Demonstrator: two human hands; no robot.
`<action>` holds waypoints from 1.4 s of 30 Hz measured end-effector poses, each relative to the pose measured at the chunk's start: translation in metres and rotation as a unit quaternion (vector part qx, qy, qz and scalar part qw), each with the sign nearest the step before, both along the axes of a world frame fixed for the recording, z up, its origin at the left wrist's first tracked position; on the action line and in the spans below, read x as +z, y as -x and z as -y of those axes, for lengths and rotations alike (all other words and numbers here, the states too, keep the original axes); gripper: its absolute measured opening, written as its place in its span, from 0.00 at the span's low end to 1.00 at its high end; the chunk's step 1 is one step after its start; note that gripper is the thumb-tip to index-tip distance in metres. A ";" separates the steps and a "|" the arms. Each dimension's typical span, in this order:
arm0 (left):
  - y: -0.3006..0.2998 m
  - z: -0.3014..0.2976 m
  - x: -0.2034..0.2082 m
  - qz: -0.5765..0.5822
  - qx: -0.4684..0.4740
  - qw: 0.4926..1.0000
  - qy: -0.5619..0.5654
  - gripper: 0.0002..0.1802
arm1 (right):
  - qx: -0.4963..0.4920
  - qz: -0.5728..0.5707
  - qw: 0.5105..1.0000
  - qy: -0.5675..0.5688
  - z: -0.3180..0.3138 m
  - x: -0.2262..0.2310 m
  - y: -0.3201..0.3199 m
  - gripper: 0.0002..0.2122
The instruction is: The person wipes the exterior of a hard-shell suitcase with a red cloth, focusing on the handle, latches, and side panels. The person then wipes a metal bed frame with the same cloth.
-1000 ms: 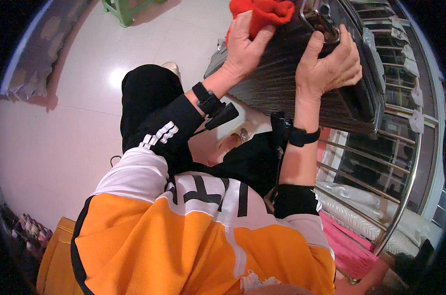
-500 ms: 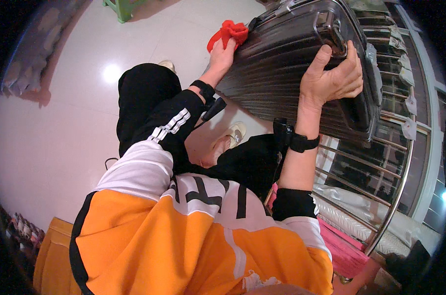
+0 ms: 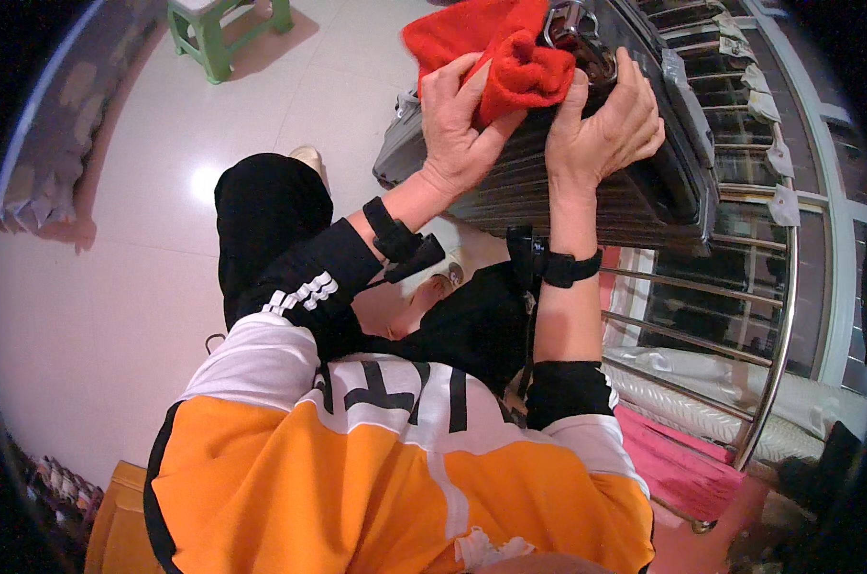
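Note:
A dark, ribbed suitcase (image 3: 644,206) stands tilted in front of me at the upper right. My left hand (image 3: 457,129) is closed round a bunched red cloth (image 3: 524,77), pressed against the suitcase's upper side close to its shiny carry handle (image 3: 586,43). Part of the cloth spreads out beyond my fingers, to the left. Beside it, my right hand (image 3: 605,129) grips the suitcase next to the handle, thumb on the near side and fingers bent over the edge. The fingertips of the right hand are partly hidden.
To the right, a metal rack (image 3: 787,306) with several bars stands by the window, with pink cloth (image 3: 682,469) low on it. A green-legged stool (image 3: 213,43) is at the far left. A wooden piece of furniture (image 3: 127,517) stands at the lower left.
My left hand has brought the red cloth up and right, from the suitcase's left side to beside the handle. The suitcase and my right hand have shifted slightly up and left in view.

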State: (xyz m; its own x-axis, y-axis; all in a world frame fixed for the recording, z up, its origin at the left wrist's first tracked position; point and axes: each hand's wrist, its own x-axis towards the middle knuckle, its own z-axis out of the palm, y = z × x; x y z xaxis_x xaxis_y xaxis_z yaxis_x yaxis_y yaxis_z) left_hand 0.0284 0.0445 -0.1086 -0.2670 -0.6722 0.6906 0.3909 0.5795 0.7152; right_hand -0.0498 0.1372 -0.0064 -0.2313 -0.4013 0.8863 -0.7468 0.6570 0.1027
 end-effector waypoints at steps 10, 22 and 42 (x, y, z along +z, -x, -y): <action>0.005 0.014 -0.092 0.149 -0.080 0.961 -0.218 0.31 | 0.007 0.026 0.999 -0.022 -0.006 0.001 0.000 0.29; 0.024 0.045 -0.071 0.051 -0.182 0.904 -0.385 0.26 | 0.053 0.045 0.997 0.041 -0.018 0.008 -0.008 0.20; 0.041 0.076 0.079 -0.056 -0.084 0.980 0.173 0.25 | 0.212 0.141 0.956 0.149 -0.115 0.019 -0.015 0.22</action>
